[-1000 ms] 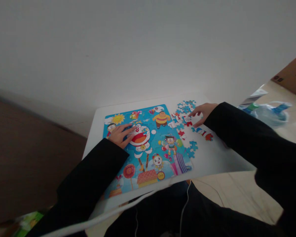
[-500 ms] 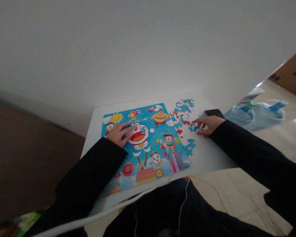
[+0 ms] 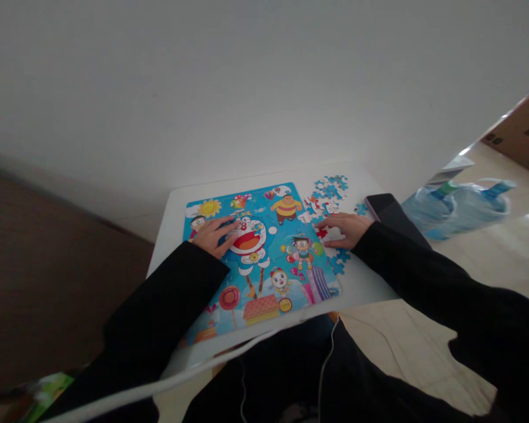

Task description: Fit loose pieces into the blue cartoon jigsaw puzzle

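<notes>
A cartoon jigsaw puzzle (image 3: 258,291), mostly blue, lies largely assembled on a small white table (image 3: 370,282). My left hand (image 3: 214,235) rests on it with fingers spread, beside the big blue-and-white cat figure and partly over it. My right hand (image 3: 348,229) is at the puzzle's right edge, over loose pieces. Its index finger and thumb are apart, near a red piece (image 3: 321,233); no held piece shows between them. Loose blue pieces (image 3: 330,188) lie in a heap behind this hand, and more blue pieces (image 3: 340,259) lie in front of it, partly covered.
A dark phone (image 3: 397,217) lies along the table's right side, close to my right sleeve. A white wall (image 3: 264,106) rises behind the table. On the floor to the right are clear water jugs (image 3: 476,208) and a cardboard box (image 3: 522,132). A white cable (image 3: 167,382) crosses in front.
My right hand has moved left from beside the phone to the puzzle's right edge, uncovering the phone and a small blue piece. My left hand stays nearly in place.
</notes>
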A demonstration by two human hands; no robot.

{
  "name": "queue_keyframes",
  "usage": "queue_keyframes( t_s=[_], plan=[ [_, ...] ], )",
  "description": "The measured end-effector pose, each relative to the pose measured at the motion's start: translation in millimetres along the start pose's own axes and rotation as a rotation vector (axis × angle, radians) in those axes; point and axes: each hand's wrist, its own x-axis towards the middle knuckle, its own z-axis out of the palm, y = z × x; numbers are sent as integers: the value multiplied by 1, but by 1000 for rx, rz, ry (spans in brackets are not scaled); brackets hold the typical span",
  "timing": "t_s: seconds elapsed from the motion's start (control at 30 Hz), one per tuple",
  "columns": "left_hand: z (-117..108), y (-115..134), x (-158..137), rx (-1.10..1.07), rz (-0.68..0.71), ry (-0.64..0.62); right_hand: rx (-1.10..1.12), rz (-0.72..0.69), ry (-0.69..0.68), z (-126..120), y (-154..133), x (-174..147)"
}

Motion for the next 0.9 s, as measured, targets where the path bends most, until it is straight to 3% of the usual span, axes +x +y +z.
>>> queue_keyframes(
  t_s=[0.13,0.33,0.47,0.57,0.67,0.9],
  plan=[
    [1,-1,-1,2,7,19,209,-2,48,-7,2,-2],
    [1,-2,-1,-10,23,4,666,145,144,-17,-4,5],
    [0,1,1,-12,15,14,963,170,63,-12,-28,18],
    [-1,4,2,-7,25,23,1039,152,-13,1,-47,30],
    [-2,6,2,0,22,23,1063,156,-2,12,-57,41],
    [-1,5,1,-34,-8,-4,1170,322,43,19,-55,47]
  ],
)
